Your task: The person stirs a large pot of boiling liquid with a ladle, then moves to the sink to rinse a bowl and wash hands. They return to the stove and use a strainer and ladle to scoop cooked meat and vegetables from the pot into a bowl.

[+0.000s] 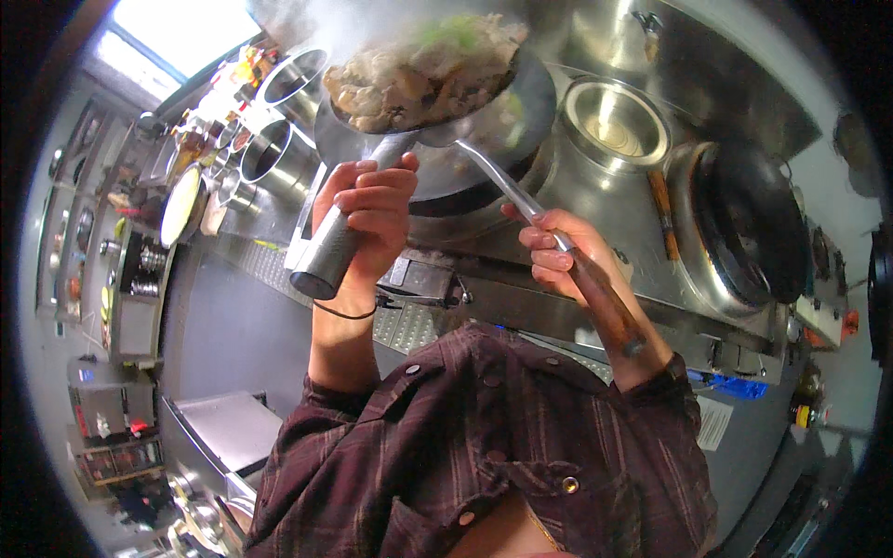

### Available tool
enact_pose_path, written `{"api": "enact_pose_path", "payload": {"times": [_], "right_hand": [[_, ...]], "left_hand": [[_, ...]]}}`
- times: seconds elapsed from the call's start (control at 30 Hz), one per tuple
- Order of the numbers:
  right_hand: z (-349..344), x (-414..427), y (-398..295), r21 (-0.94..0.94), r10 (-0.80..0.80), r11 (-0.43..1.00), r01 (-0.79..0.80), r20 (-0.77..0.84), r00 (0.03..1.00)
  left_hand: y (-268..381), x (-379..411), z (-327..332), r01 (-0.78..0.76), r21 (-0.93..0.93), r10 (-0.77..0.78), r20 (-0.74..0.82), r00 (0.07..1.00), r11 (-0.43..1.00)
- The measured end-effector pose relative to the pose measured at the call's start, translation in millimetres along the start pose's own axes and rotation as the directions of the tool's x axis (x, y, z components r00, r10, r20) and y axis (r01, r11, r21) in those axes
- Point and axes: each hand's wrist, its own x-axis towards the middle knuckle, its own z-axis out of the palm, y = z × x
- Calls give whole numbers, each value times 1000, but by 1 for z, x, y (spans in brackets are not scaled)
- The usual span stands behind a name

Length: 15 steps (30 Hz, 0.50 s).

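My left hand (377, 216) grips the thick tubular metal handle (324, 254) of a round cooking vessel, a pan or a strainer; I cannot tell which. Pale brown food (418, 80), apparently meat pieces, heaps up in it with some green vegetable on top. Steam partly veils this load, which is held above a large wok (446, 181). A little more food shows inside the wok. In my right hand (565, 247) is a ladle (502, 181) with a metal shaft and a worn wooden handle (607, 303). Its bowl end is beneath the vessel's near edge, partly hidden.
On the steel cooktop to the right stand a round steel pan (617, 125) and a dark wok (750, 223) in a wide steel basin. A wooden handle (659, 209) lies between them. Several steel containers (275, 153) and a tall pot (293, 80) line the left side.
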Motion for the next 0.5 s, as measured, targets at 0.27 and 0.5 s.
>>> {"api": "enact_pose_path", "payload": {"times": [0.27,0.5], "right_hand": [[58,-17,36,-148,-13,989,-7,-134,991],[140,3,121,-143,50,987,-68,-122,991]], "left_hand": [[-19,-63,-9,-4,-31,7,87,996,1000],[-7,-185,-2,-27,27,25,74,997,999]]}}
